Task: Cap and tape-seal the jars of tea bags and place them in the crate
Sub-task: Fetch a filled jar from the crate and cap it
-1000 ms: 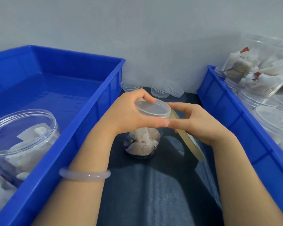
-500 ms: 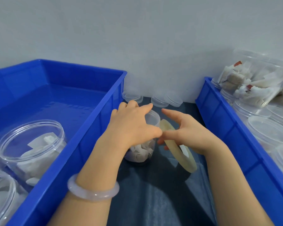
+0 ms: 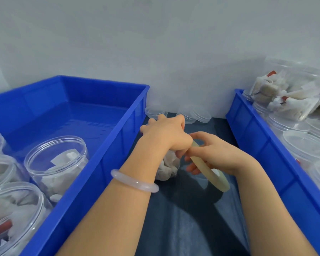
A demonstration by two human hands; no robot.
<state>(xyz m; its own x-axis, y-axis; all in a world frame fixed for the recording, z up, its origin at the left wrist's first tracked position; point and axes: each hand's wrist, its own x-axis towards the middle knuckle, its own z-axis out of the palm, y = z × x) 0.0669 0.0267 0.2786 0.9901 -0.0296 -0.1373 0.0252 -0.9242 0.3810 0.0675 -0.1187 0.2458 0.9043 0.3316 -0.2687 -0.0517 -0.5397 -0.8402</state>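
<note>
Head view: a person's two bare arms reach forward over a dark counter (image 3: 183,228) between two blue crates, with a pale wall behind.
Jar: one clear jar (image 3: 167,168) stands upright on the counter between the crates, long axis vertical. White tea bags show through its lower wall, and its top is hidden under a palm.
Left hand: the left hand (image 3: 166,135) clamps down over the jar's top with fingers curled round it. A pale bracelet (image 3: 135,182) circles the wrist.
Right hand: the right hand (image 3: 218,154) grasps one tape roll (image 3: 209,169), just right of the jar.
Tape roll: it is a yellowish ring held on edge. It slants from the two thumbs down toward the near right.
Left crate: the left crate (image 3: 103,84) is open-topped. Four crated jars (image 3: 57,163) of tea bags are in view, clustered at its near left end. The nearest two lie on their sides.
Lids: three clear lids (image 3: 201,114) sit at the back of the counter by the wall, the left one partly behind the fingers.
Right crate: the right crate (image 3: 257,145) holds clear lidded tubs (image 3: 303,143), too overlapped to count. Clear packs of tea bags are heaped at its far end.
</note>
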